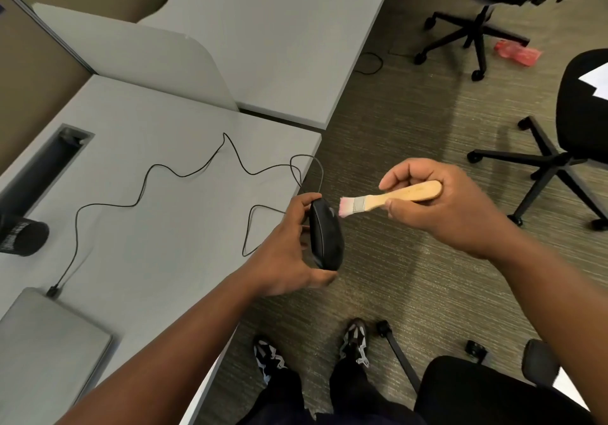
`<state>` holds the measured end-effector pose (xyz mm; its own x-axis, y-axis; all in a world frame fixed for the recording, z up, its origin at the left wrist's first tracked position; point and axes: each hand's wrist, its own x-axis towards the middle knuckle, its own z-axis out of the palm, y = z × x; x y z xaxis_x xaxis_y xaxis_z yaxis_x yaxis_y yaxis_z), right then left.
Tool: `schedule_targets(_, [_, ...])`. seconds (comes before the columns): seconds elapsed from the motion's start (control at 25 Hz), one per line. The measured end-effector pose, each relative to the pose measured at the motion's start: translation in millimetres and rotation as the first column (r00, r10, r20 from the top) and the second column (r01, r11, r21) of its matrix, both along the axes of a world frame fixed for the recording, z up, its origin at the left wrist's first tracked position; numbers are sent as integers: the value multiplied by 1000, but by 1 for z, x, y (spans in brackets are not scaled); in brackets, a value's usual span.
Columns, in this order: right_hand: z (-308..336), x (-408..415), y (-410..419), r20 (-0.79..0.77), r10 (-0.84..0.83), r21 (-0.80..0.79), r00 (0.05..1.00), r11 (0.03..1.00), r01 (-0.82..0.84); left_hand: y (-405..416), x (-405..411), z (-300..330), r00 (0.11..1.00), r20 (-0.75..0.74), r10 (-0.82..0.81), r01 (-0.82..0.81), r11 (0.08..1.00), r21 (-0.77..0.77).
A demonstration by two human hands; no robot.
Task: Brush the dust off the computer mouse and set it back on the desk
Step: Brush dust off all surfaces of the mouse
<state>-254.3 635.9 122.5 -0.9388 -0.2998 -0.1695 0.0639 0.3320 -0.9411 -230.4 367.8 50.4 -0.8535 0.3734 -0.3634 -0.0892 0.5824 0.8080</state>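
Left grip [289, 247] holds mouse [325, 237] on edge, just off counter [164, 227] rim, long axis pointing away from me. Right grip [437, 204] clamps brush [391, 198], bristles touching mouse's far end from the right. Next I'd sweep along that axis.

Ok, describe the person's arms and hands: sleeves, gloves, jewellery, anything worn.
Both forearms are bare up to the frame edge, with no sleeve in view. The left hand and right hand wear no gloves, and no rings, watch or bracelet show at fingers or wrists. No markings are visible on either.
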Motion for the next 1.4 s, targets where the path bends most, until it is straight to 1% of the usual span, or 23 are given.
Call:
schedule_targets(0.08, [9,-5,-1,25,67,33,997,997,-67,0,-1,0,1000,17,-25,24,1000,20])
schedule_targets(0.16, [14,-9,-6,51,165,106,985,980,-170,0,-1,1,999,35,-38,37,999,34])
schedule_targets(0.24, [15,-11,-13,42,194,170,980,965,-199,0,-1,2,998,43,-53,51,998,39])
schedule_targets(0.4, [5,-10,-24,-81,116,220,990,971,-96,0,-1,3,997,22,-74,73,996,45])
schedule_targets(0.48, [-4,-8,-30,-183,56,229,981,973,-12,1,-1,3,997,18,-81,80,996,49])
schedule_targets(0.56, [-9,-6,-32,-269,-8,197,963,978,63,1,-1,4,997,18,-80,79,995,54])
schedule_targets(0.6, [-9,-4,-32,-286,-30,175,958,981,83,1,-1,5,997,15,-78,77,996,55])
schedule_targets(0.68, [-8,-1,-30,-267,-6,182,964,982,57,-1,-2,5,997,11,-71,70,996,63])
schedule_targets(0.8, [1,4,-26,-142,125,215,982,972,-93,-3,-1,7,998,5,-66,65,996,55])
schedule_targets(0.88, [8,6,-22,-89,156,187,984,973,-137,-6,0,9,998,7,-58,57,997,47])
schedule_targets(0.96, [10,6,-24,-138,87,167,987,984,-63,-6,-1,14,998,7,-56,56,998,36])
schedule_targets(1.04, [12,7,-31,-204,23,183,979,983,15,-7,-1,18,998,4,-58,57,998,27])
schedule_targets(1.12, [15,9,-41,-211,58,236,976,972,-7,-8,-2,21,998,-3,-59,59,998,29])
schedule_targets(1.2, [20,12,-44,-165,123,272,979,959,-75,-12,-1,23,998,-9,-54,54,998,31])
schedule_targets(1.28, [26,14,-45,-134,144,275,980,956,-103,-16,0,23,999,-4,-43,43,998,40])
schedule_targets(1.4, [28,11,-50,-196,34,236,980,972,14,-20,2,26,999,-2,-47,47,998,41])
